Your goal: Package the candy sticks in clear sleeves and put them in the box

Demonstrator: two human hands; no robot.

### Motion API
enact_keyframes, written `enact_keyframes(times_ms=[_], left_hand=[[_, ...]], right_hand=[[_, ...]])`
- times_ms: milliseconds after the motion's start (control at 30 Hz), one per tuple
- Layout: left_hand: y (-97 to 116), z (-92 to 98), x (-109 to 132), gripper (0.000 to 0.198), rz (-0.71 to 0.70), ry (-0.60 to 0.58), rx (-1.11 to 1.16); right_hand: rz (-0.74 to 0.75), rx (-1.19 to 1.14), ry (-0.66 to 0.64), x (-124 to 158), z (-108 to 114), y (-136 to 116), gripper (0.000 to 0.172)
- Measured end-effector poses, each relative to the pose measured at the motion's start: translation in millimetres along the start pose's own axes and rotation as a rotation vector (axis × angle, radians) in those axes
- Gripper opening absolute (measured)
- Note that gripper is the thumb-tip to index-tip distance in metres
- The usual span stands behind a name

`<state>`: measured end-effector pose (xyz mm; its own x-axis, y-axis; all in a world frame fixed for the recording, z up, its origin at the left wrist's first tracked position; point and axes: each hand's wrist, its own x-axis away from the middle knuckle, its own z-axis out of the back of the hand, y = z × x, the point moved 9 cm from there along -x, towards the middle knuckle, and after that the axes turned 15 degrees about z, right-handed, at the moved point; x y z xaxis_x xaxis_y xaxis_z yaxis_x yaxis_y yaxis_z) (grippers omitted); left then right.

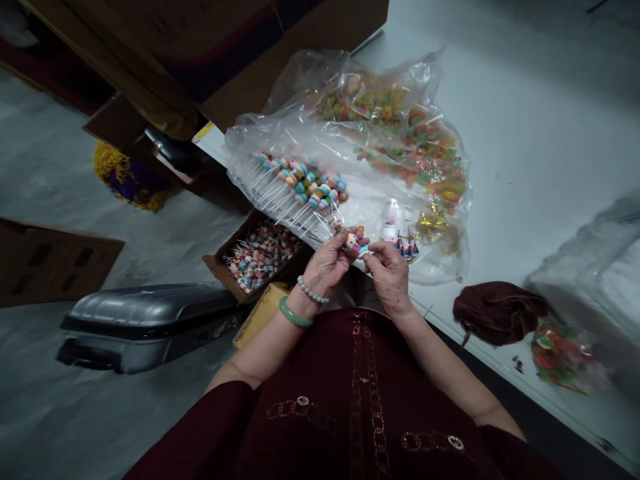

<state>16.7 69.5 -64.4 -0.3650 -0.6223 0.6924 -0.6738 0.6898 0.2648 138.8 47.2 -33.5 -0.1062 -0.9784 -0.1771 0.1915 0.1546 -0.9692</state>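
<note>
My left hand [327, 260] and my right hand [390, 273] hold a small multicoloured candy on a stick [354, 245] between their fingertips, above my lap. Just beyond them lies a clear plastic bag [260, 150] with many pastel candy skewers [305, 187] in a row. Farther back, a heap of colourful gummy rings [395, 127] lies under the plastic. Near my right hand stand a small white bottle [391, 220] and a few red-and-white candies [407, 250]. A jade bangle and a bead bracelet circle my left wrist.
An open cardboard box [260, 257] packed with candy sticks sits left of my hands, beside a grey suitcase [145, 327]. Brown cartons [120, 60] stand at the top left. A dark maroon cloth [500, 313] and a bag of gummies [563, 357] lie on the right.
</note>
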Motion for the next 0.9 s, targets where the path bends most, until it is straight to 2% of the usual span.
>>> enact_keyframes(times_ms=[133, 233, 333, 433, 533, 633, 733, 900], left_hand=[[-2, -1.0, 2, 0.009, -0.023, 0.065, 0.096], [0, -3.0, 3, 0.009, -0.052, 0.081, 0.155], [0, -5.5, 4, 0.011, -0.059, 0.082, 0.192], [0, -4.7, 6, 0.014, -0.046, 0.1, 0.223], [2, -5.9, 6, 0.022, -0.016, 0.064, 0.215], [4, -5.6, 4, 0.029, 0.07, 0.041, 0.106], [8, -1.5, 2, 0.023, 0.083, 0.06, 0.029], [12, 3.8, 0, 0.02, 0.021, 0.1, 0.203]], right_hand=[[0.187, 0.158, -0.05, -1, 0, -13, 0.011], [0.337, 0.256, -0.109, 0, -4, -25, 0.017], [0.41, 0.329, -0.157, 1, -8, -30, 0.021], [0.407, 0.329, -0.158, 1, -9, -28, 0.021], [0.379, 0.269, -0.098, 0, -4, -26, 0.019], [0.272, 0.171, -0.066, -3, 1, -20, 0.015], [0.157, 0.064, -0.108, -6, -1, -15, 0.012], [0.155, 0.055, -0.134, -9, -6, -20, 0.014]])
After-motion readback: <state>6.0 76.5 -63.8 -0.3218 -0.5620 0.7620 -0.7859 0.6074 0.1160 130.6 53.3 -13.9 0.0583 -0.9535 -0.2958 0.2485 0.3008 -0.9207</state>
